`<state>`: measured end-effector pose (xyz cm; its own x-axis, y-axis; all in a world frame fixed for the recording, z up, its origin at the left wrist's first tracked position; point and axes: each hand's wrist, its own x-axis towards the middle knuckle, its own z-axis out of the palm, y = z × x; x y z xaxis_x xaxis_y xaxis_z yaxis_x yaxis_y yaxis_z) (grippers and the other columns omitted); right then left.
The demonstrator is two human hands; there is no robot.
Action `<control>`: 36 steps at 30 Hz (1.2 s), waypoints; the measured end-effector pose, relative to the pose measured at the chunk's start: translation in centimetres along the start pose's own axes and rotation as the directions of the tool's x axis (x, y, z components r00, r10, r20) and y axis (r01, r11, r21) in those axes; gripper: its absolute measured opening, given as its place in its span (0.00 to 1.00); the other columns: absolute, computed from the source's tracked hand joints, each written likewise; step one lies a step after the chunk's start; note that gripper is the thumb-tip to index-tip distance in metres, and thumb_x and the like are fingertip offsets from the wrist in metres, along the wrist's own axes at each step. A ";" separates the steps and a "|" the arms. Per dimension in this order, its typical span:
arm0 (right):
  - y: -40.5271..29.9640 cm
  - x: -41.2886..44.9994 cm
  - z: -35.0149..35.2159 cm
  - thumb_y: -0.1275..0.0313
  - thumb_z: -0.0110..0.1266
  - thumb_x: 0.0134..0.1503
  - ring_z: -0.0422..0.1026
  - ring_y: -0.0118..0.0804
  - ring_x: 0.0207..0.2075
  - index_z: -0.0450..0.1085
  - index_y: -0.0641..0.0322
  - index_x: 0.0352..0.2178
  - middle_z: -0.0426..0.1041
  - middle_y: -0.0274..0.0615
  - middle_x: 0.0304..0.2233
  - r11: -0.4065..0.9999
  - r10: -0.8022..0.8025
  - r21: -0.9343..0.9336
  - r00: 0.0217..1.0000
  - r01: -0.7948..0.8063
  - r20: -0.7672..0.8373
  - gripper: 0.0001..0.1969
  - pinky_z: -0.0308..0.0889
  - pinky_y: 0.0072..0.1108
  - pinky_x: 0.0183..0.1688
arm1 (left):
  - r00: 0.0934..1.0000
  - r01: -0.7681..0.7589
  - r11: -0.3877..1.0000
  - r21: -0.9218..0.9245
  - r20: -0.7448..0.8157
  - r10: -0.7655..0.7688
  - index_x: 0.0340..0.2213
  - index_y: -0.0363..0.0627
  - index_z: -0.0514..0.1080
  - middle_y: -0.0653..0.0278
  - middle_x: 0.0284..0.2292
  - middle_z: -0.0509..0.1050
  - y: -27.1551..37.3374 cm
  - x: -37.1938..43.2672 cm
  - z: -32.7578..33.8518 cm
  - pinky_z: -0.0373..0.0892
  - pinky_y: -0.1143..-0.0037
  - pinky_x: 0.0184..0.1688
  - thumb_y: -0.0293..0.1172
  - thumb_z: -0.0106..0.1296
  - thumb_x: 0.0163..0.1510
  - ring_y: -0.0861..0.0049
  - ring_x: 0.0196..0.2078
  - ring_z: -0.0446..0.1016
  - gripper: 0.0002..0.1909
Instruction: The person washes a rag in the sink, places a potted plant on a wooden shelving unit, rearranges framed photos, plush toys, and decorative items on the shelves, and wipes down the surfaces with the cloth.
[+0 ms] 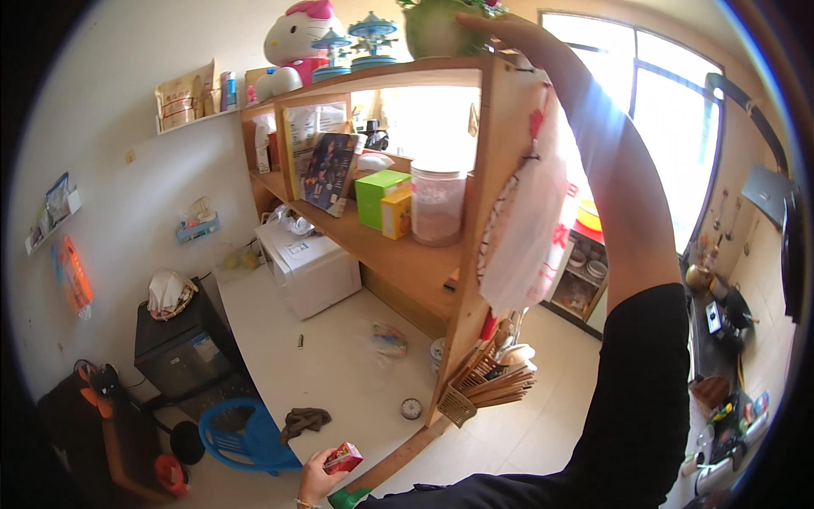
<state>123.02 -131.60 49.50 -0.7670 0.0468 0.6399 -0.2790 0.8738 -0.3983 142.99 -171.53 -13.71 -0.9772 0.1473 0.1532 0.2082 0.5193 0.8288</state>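
Low in the view, my left hand [319, 476] grips a small red box [344, 458] above the corner of a white tabletop [356, 394]. My right arm is raised high, and my right hand [509, 32] is at a green plant pot [439, 30] on top of a wooden shelf unit [489, 127]. The extended fingers lie over the pot's right side; whether they grip it is hidden. Left of the pot stand two blue carousel ornaments [373, 38] and a large Hello Kitty figure [299, 38].
The table bears a white microwave [318, 267], a dark cloth [305, 423], a round timer or clock [411, 408] and a plastic packet [389, 339]. A basket of chopsticks [470, 394] hangs on the shelf's end post beside plastic bags [524, 235]. A blue plastic chair [241, 439] stands left.
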 end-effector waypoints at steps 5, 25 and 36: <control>0.0 0.6 0.2 0.38 0.56 0.38 0.66 0.33 0.45 0.68 0.52 0.45 0.70 0.43 0.42 0.996 -0.089 0.037 0.995 0.087 0.042 0.38 0.60 0.24 0.46 | 0.999 0.005 1.000 -0.023 0.035 -0.005 0.38 0.38 0.71 0.55 0.33 0.73 -1.7 0.9 -1.0 0.70 0.75 0.39 0.33 0.65 0.29 0.67 0.35 0.74 0.30; 0.3 0.3 0.0 0.43 0.52 0.46 0.64 0.38 0.49 0.63 0.66 0.49 0.66 0.47 0.48 0.981 -0.192 -0.003 0.978 0.192 -0.084 0.39 0.57 0.27 0.52 | 0.994 -0.082 0.995 -0.049 0.070 0.086 0.37 0.42 0.71 0.56 0.29 0.72 -4.0 5.9 -2.7 0.69 0.72 0.36 0.32 0.65 0.29 0.64 0.32 0.73 0.28; 8.2 2.1 -3.3 0.50 0.51 0.49 0.70 0.37 0.41 0.69 0.57 0.43 0.72 0.42 0.38 0.896 -0.178 -0.404 0.982 0.186 0.057 0.26 0.67 0.27 0.41 | 0.994 -0.080 0.996 0.046 0.076 0.076 0.42 0.44 0.70 0.56 0.40 0.72 -2.9 6.0 -3.0 0.68 0.72 0.45 0.26 0.63 0.34 0.66 0.42 0.72 0.28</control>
<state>121.00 -122.74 49.77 -0.7370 -0.1372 0.6618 -0.1588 0.9869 0.0277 136.42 -174.69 -13.64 -0.9524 0.2501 0.1740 0.2870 0.5445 0.7882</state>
